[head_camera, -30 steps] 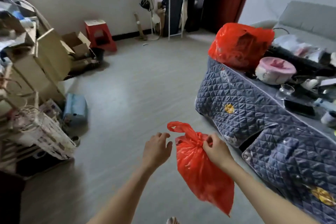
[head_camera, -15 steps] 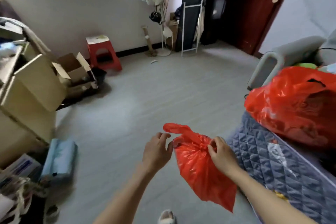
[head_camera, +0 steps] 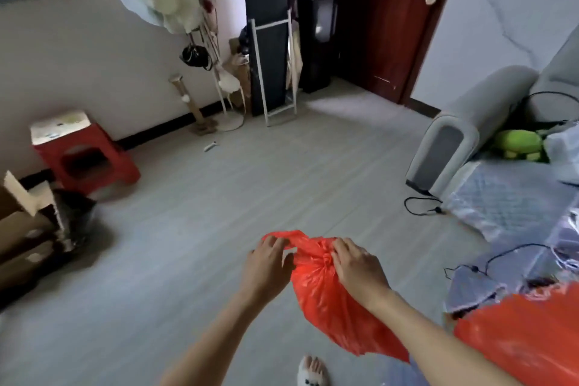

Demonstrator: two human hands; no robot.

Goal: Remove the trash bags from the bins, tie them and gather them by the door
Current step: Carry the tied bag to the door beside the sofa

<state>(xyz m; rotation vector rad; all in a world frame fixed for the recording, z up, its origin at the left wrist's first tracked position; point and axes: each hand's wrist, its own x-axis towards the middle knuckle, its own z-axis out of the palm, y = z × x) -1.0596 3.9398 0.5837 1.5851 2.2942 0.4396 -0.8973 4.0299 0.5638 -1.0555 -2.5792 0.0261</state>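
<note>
While both hands worked in front of the body, the small red plastic trash bag (head_camera: 329,301) hung in the air between them, above the grey wood-look floor (head_camera: 219,213). And look at that left hand (head_camera: 266,269): fingers curled over the loose red handle loop at the bag's top, pinching it. The right hand (head_camera: 360,269) was clamped around the gathered neck, fingertips pressed right at the bunched knot. Below the grip the bag's body sagged down and to the right, ending near a foot in a pale slipper (head_camera: 311,371).

At the lower right edge sat a second, bigger red plastic bag (head_camera: 526,338), touching a blue quilted cover (head_camera: 507,197). Farther back stood the dark red wooden door (head_camera: 391,16), well apart from both bags. Off to the left, a red plastic stool (head_camera: 84,157) stood against the wall, with a dark round bin (head_camera: 75,213) just beside some cardboard boxes (head_camera: 22,229).
</note>
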